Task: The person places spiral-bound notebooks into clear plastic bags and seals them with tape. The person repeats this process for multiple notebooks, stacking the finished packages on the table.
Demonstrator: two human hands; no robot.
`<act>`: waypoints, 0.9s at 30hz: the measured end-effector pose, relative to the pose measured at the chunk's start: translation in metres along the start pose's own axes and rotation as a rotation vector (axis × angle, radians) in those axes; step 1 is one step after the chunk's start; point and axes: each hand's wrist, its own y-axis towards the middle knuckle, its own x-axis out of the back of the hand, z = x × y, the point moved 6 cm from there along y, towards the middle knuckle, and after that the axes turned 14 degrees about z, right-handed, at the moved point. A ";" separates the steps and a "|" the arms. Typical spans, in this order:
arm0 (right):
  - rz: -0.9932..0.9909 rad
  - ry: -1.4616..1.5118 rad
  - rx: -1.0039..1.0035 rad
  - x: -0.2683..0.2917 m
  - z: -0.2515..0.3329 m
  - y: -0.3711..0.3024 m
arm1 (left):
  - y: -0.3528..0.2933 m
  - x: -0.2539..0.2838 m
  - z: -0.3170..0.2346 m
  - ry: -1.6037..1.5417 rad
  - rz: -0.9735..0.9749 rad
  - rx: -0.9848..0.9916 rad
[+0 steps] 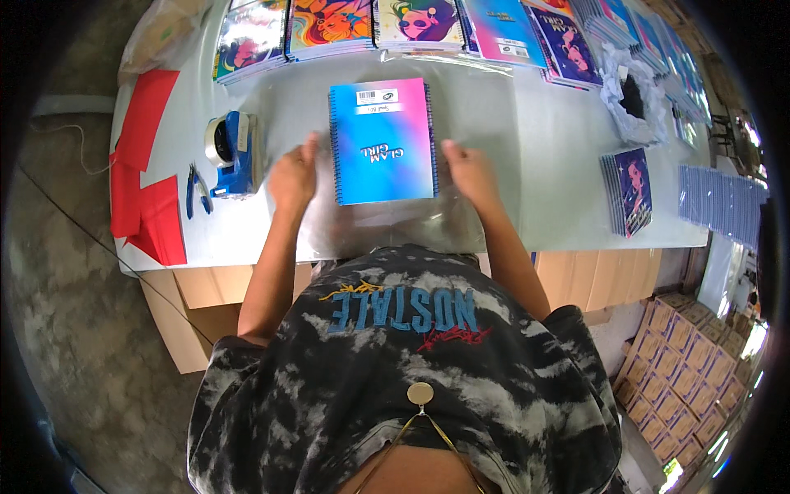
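In front of me lies a small stack of spiral notebooks [383, 177], the top cover blue and pink with a white label. Wire spirals show along both its left and right sides. A clear plastic sheet [387, 230] is spread beneath the stack. Just left of the notebooks is my left hand [294, 174], its fingers curled and its thumb raised. My right hand [473, 171] is on the other side, closed, with its thumb toward the stack. Both hands are apart from the covers. What the curled fingers hold, if anything, is hidden.
A blue tape dispenser [237, 156], blue-handled pliers [197, 193] and red sheets [152, 165] lie at left. Notebook stacks [333, 29] line the far edge. At right are a crumpled plastic bag [634, 95] and smaller notebooks [629, 193]. Cardboard boxes [683, 370] stand below right.
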 end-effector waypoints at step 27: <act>-0.710 0.400 0.291 0.059 -0.078 -0.016 | 0.056 0.011 0.100 -1.104 0.158 -0.109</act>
